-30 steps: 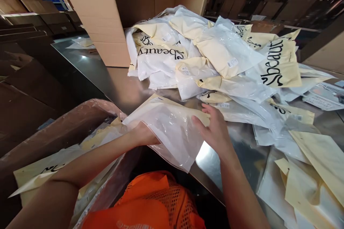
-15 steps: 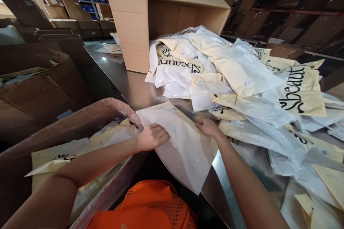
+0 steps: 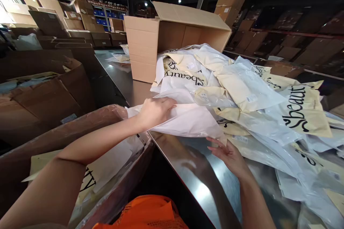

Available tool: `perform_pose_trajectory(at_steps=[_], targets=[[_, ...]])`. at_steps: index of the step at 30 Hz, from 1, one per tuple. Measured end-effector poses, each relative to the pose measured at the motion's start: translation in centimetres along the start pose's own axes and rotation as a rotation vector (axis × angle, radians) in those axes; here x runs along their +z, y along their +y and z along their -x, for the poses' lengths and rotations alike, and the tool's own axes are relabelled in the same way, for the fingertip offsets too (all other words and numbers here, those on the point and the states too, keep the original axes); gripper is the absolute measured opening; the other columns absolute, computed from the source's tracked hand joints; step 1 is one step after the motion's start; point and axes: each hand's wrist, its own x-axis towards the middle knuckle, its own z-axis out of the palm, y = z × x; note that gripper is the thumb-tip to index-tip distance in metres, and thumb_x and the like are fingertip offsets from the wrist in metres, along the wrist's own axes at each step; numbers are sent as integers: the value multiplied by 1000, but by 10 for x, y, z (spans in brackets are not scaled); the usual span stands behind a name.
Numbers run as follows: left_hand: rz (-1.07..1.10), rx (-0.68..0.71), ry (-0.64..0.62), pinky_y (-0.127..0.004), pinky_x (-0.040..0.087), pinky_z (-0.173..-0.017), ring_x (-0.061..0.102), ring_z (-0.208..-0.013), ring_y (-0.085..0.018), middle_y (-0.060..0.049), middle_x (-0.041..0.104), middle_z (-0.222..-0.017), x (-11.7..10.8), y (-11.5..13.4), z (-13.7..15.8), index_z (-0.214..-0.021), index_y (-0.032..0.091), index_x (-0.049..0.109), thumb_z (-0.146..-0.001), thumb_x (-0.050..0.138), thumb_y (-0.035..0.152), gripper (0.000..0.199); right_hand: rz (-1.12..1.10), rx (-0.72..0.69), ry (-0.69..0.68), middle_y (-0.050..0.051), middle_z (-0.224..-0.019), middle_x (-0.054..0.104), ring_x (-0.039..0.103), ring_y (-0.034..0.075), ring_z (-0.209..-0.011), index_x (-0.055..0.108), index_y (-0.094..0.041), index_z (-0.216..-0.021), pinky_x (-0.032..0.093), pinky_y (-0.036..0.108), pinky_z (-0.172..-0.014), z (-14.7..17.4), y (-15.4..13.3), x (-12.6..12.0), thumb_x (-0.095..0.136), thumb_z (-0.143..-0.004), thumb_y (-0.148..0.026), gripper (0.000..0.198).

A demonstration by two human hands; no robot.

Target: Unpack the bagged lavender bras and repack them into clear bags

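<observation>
My left hand [image 3: 153, 113] is closed on a folded part of a white plastic bag [image 3: 189, 120], which is lifted at a slant over the metal table's near edge. My right hand [image 3: 228, 155] is at the bag's lower right corner with its fingers apart; whether the fingertips touch the bag I cannot tell. Behind and to the right lies a heap of white and cream plastic bags [image 3: 244, 82], several with black "Sbeauty" lettering. The heap spills from a cardboard box [image 3: 143, 48] lying on its side, its opening toward me.
To my left stands a large carton [image 3: 110, 114] with a plastic-covered rim, holding more bags. Another open carton [image 3: 51, 94] is beyond it. The shiny metal table [image 3: 182, 157] runs diagonally ahead. Shelves and stacked cartons [image 3: 232, 3] fill the background.
The bag has swung up and away from me, folding in my left hand. My right hand has let go of its edge and moved down and right. The view has tilted up.
</observation>
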Motion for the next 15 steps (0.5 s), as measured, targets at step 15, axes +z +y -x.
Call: perform_pose_trajectory(at_steps=[15], targets=[[402,-787,279,-25,30,-54,41,-59,-13,1,48,-60,-28,-91,-30,-65,18,52,-80,55,42,28,123,280,681,12,-81,75,72,30,-74,68,-19,-88,63,36,-56,16,86,-50,71,-62,-57,46]])
